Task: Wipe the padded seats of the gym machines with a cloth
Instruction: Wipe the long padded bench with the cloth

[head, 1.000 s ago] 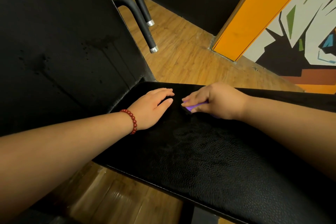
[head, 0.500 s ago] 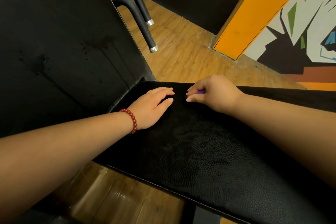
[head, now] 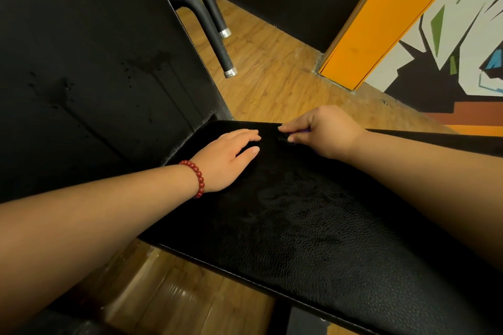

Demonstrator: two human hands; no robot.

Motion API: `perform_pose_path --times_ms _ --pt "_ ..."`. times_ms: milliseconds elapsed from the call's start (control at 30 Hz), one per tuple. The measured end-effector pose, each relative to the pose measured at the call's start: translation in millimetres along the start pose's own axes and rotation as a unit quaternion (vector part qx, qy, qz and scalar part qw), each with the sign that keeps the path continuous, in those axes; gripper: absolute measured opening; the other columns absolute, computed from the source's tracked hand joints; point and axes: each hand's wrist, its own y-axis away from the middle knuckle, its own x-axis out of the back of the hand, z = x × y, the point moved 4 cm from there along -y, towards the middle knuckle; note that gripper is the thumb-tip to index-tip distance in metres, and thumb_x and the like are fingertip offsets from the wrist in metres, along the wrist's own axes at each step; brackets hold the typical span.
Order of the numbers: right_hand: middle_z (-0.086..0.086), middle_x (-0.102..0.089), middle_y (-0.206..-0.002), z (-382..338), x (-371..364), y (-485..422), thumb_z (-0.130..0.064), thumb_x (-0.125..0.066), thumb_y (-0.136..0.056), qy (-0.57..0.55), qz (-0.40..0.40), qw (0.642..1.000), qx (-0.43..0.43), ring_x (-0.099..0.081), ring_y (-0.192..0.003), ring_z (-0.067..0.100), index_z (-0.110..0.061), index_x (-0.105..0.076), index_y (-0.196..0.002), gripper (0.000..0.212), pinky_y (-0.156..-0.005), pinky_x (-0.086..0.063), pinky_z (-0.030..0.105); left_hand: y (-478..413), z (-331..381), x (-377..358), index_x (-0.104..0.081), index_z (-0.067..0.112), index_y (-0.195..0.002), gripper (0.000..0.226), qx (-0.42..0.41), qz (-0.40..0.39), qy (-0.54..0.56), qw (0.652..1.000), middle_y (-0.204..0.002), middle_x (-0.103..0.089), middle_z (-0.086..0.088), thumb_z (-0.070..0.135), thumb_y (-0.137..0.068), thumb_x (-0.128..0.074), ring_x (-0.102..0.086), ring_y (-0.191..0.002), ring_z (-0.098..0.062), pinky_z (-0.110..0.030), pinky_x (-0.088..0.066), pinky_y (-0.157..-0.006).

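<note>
Gripping a small purple cloth (head: 305, 131) in the curled fingers of the right hand (head: 324, 130), bunched so tightly that only a sliver shows beside the knuckles, pressed to the far edge of the black grained-leather seat pad (head: 313, 226). Resting the left hand (head: 226, 158) flat just beside it, fingers straight and close together, palm down on the pad, holding nothing; wearing a red bead bracelet (head: 196, 178) at that wrist. Judging most of the pad to lie toward the body and to the right of the cloth, with its long axis running from the corner under the hands out to the lower right, so likely calling for strokes drawn back along that line, right hand nearer the work, left only bracing. Showing coarse pebbled grain close up, dull smeared patches mid-pad, a seam along the near edge; impossible to tell damp from dust. Meeting, at the left, a tall black back pad (head: 95, 62) streaked with dark drip marks. Beyond, wooden plank floor (head: 272, 76), two black bars with silver end caps (head: 215, 32), an orange pillar (head: 381, 22)
</note>
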Motion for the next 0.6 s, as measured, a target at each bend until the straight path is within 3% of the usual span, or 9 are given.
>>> perform_pose_path --times_ms 133,233,467,600 --pt "-0.008 -0.066 -0.121 -16 -11 26 -0.017 -0.072 -0.086 -0.042 -0.074 0.994 0.068 -0.056 -0.115 0.001 -0.024 -0.068 -0.120 0.035 -0.099 -0.034 0.006 -1 1 -2 -0.030 0.026 -0.150 0.050 -0.004 -0.026 -0.013 1.000 -0.159 -0.019 0.013 0.041 -0.103 -0.033 -0.011 -0.145 -0.004 -0.024 -0.011 -0.115" --pt "-0.008 -0.065 -0.124 -20 -14 32 -0.016 -0.070 -0.088 -0.037 -0.076 0.991 0.105 -0.053 -0.118 -0.002 -0.026 -0.068 -0.119 0.033 -0.106 -0.032 0.009 -3 4 -5 -0.019 0.024 -0.154 0.053 -0.016 -0.057 -0.029 0.998 -0.161 -0.007 0.011 0.039 -0.104 -0.030 0.001 -0.145 0.000 -0.019 0.002 -0.114" --pt "-0.003 -0.065 -0.127 5 4 -8 -0.021 -0.062 -0.094 0.056 0.023 0.998 -0.020 -0.054 -0.122 0.011 -0.020 -0.066 -0.125 0.031 -0.099 -0.033 0.016 -2 7 -3 -0.016 0.025 -0.154 0.053 -0.009 -0.066 -0.039 0.997 -0.161 -0.006 0.011 0.038 -0.104 -0.030 0.000 -0.146 -0.001 -0.017 0.003 -0.113" --pt "-0.004 -0.067 -0.122 -2 2 4 -0.024 -0.069 -0.088 0.038 -0.008 0.999 0.009 -0.058 -0.116 0.008 -0.023 -0.069 -0.120 0.032 -0.093 -0.033 0.009 -3 8 -3 -0.017 0.025 -0.154 0.053 -0.003 -0.063 -0.041 0.997 -0.161 -0.007 0.011 0.038 -0.104 -0.030 -0.001 -0.146 -0.001 -0.016 0.003 -0.112"
